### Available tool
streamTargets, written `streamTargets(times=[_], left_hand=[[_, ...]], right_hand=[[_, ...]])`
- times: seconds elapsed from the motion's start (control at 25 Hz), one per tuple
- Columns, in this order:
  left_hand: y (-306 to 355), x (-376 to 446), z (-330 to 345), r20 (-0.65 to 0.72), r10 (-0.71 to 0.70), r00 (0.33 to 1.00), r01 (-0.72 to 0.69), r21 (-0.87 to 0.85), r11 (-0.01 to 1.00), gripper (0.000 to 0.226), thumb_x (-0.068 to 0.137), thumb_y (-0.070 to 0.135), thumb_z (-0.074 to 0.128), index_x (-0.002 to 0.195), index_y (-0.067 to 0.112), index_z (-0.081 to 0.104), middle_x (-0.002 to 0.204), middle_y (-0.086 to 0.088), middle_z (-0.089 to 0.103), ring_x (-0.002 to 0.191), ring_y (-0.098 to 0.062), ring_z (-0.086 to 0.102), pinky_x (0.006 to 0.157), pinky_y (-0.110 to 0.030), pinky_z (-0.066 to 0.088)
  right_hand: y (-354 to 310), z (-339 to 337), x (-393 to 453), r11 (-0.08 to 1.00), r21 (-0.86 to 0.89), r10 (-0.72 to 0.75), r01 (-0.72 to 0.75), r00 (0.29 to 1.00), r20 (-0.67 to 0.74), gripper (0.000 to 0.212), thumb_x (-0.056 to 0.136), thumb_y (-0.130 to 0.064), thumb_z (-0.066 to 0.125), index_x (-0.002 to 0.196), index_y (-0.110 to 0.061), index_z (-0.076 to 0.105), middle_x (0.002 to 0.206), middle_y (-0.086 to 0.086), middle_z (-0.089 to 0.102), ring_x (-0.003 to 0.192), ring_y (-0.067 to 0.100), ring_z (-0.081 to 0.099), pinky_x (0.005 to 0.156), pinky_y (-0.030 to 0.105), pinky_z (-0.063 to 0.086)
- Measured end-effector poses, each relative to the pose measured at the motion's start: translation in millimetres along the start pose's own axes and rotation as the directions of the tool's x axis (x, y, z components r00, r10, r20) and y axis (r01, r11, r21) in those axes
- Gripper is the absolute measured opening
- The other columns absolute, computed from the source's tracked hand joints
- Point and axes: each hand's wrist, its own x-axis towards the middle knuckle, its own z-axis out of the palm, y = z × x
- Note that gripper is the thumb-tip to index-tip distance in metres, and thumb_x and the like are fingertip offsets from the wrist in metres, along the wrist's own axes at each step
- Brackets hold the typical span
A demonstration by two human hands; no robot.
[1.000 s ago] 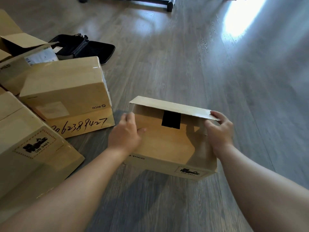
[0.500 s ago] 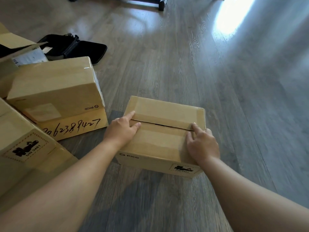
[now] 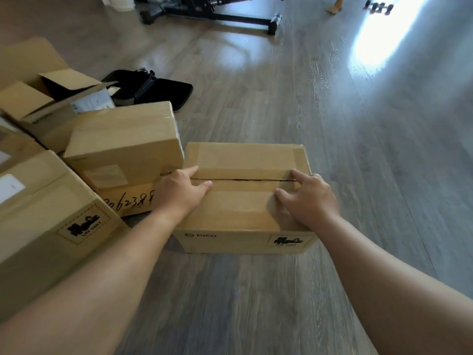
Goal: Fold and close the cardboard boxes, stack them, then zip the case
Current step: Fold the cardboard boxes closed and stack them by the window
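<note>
Box: the closed cardboard box (image 3: 243, 201) lies on the floor (image 3: 332, 124).
Left hand (image 3: 181, 192): fingers straight, pressing the flaps at 9 o'clock.
Right hand (image 3: 307, 201): fingers straight, pressing at 3 o'clock.

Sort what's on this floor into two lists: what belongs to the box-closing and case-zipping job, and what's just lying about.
Part of the job:
- closed box under left hand and right hand
- two stacked boxes
- open box at far left
- big box with hazard label
- black case, lying open

Just lying about:
- black wheeled stand
- small dumbbell
</note>
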Motion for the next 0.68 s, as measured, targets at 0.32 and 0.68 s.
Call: streamTargets(times=[0.32, 0.68], left_hand=[[-6.7, 4.9, -208.5, -0.097, -0.135, 0.986, 0.137, 0.007, 0.991, 0.064, 0.087, 0.057, 0.060, 0.144, 0.031, 0.050, 0.135, -0.008, 0.063, 0.122, -0.032, 0.058, 0.089, -0.035, 0.049], [10.7, -114.6, -569.2, -0.245, -0.464, 0.852, 0.451, -0.110, 0.886, 0.060, 0.086, 0.051, 0.062, 0.143, 0.034, 0.051, 0.138, -0.005, 0.061, 0.126, -0.030, 0.056, 0.097, -0.036, 0.047]], right_hand=[[-171.7, -92.5, 7.8, 0.966, 0.041, -0.258, 0.255, 0.958, 0.128, 0.053, 0.082, -0.062, 0.062, 0.130, -0.043, 0.049, 0.108, 0.001, 0.045, 0.092, 0.024, 0.050, 0.075, 0.034, 0.041], [-470.7, -282.3, -85.5, 0.814, 0.099, -0.574, 0.573, 0.767, 0.286, 0.061, 0.078, -0.064, 0.060, 0.135, -0.048, 0.050, 0.111, -0.002, 0.048, 0.102, 0.027, 0.056, 0.076, 0.033, 0.039]])
